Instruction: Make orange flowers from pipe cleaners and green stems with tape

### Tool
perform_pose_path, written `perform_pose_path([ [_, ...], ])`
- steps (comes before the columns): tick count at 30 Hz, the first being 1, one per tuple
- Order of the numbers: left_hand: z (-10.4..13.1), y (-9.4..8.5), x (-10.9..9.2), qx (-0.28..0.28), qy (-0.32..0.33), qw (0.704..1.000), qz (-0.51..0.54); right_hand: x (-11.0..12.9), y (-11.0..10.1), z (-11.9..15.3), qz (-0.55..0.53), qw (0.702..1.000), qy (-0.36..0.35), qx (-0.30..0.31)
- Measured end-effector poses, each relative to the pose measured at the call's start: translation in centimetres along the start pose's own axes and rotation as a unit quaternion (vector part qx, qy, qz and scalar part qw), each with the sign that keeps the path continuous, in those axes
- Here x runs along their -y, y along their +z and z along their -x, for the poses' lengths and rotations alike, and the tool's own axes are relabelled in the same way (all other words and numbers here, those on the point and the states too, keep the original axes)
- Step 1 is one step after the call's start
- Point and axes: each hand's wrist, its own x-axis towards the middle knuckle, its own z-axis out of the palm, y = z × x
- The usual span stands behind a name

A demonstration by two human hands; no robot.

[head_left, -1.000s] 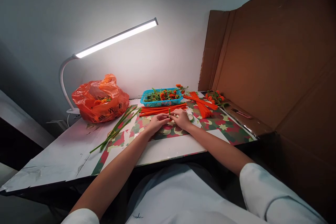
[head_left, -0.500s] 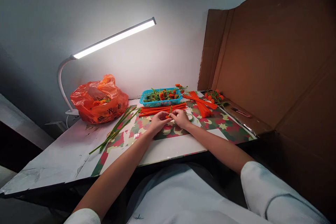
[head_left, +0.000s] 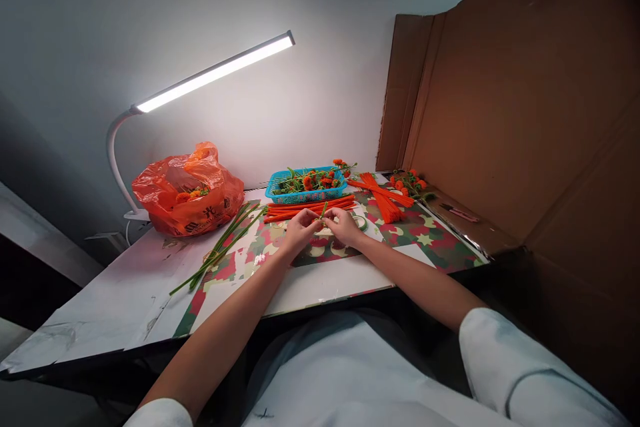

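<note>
My left hand [head_left: 302, 229] and my right hand [head_left: 345, 227] meet over the camouflage-patterned sheet, fingertips nearly touching. Both pinch a small piece with a short green stem [head_left: 325, 209] sticking up between them; its lower part is hidden by the fingers. A roll of green tape [head_left: 361, 222] lies beside my right hand. Just behind the hands is a bundle of orange-red stems [head_left: 310, 207]. Farther back a blue basket [head_left: 294, 198] holds orange flowers with green stems.
An orange plastic bag [head_left: 215, 197] and long green stems [head_left: 223, 251] are at left, under a lit lamp [head_left: 220, 73]. Crossed orange-red stems [head_left: 384, 200], orange flowers [head_left: 407, 183] and a pink-handled tool [head_left: 460, 213] lie at right, by a cardboard wall [head_left: 510, 100].
The fingers of both hands have shifted slightly around the small piece, and its green stem now leans a little more to the right. The camera view has moved slightly.
</note>
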Motion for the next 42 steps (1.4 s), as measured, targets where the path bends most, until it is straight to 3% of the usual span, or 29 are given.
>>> perform_pose_path([
  [6,0.1,-1.1,0.4,0.024,-0.028,0.996,0.078,-0.2,-0.5,-0.2,0.017,1.0,-0.023,-0.008],
  [12,0.2,-1.8,0.4,0.057,-0.003,0.997,0.054,0.1,-1.5,-0.3,0.037,0.996,-0.077,-0.004],
  [18,0.1,-1.9,0.3,0.054,0.015,0.998,-0.004,1.2,-2.3,-0.1,0.111,0.988,-0.104,0.027],
  [34,-0.2,-1.8,0.6,0.059,-0.048,0.993,0.091,1.2,-2.6,-0.2,0.102,0.988,-0.106,0.054],
  [38,-0.1,-1.5,0.4,0.072,-0.01,0.996,0.054,1.5,-2.5,-0.1,0.115,0.986,-0.106,0.062],
  [42,0.2,-1.1,-0.1,0.071,0.04,0.995,-0.056,1.4,-2.2,0.0,0.165,0.977,-0.116,0.071],
])
